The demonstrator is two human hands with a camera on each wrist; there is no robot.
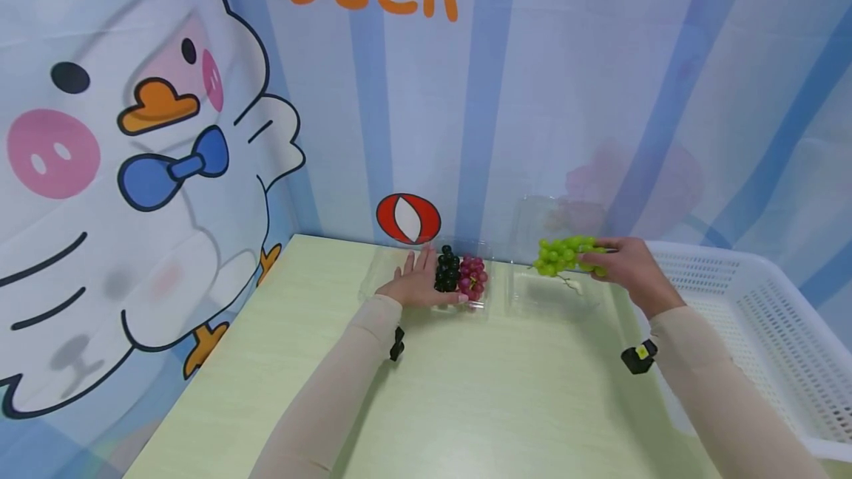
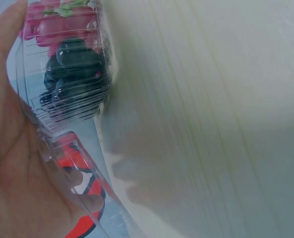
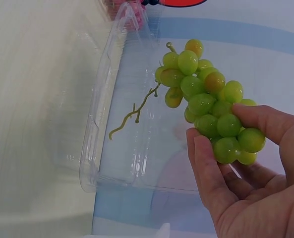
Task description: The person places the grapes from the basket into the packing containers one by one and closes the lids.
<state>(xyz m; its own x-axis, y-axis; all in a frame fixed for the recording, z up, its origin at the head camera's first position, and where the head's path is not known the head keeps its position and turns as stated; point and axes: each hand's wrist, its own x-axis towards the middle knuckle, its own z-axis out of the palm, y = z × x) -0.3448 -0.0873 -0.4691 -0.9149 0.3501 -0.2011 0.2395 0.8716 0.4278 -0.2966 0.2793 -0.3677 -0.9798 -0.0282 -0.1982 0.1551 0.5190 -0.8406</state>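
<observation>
My right hand (image 1: 631,270) grips a bunch of green grapes (image 1: 560,254) between thumb and fingers. In the right wrist view the green grapes (image 3: 202,101) point away from the palm, and a thin bare stem (image 3: 137,113) trails from them. They hang over an open clear plastic box (image 3: 89,163). To its left, dark grapes (image 1: 447,270) and pinkish-red grapes (image 1: 473,276) lie side by side in another clear box (image 2: 67,111). With fingers extended, my left hand (image 1: 414,288) rests at that box's left side, where its lid (image 2: 114,208) folds out.
A white perforated plastic basket (image 1: 739,272) stands on the right, below my right forearm. Behind the pale table (image 1: 506,398) rises a printed cloth (image 1: 426,109) with a duck figure on the left; the boxes stand near it.
</observation>
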